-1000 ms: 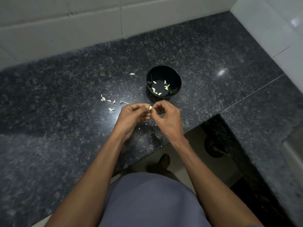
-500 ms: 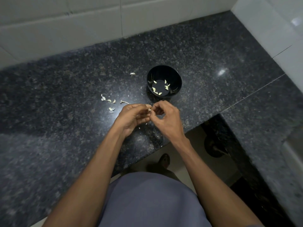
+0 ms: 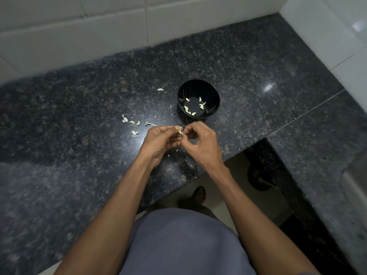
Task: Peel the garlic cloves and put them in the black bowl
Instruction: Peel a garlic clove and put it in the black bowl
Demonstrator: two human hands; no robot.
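Just in front of the black bowl [image 3: 198, 98], left hand [image 3: 158, 142] and right hand [image 3: 200, 142] both pinched the garlic clove [image 3: 180, 130]; since a second ago more pale skin hung loose, suggesting peeling was nearly finished.

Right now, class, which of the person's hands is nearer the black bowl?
Right. The right hand sits just below the bowl, almost under its near rim; the left hand is below and farther left.

A dark speckled granite counter [image 3: 248, 62] was backed by white wall tiles [image 3: 111, 34]; pale floor [image 3: 228, 187] was seen below.
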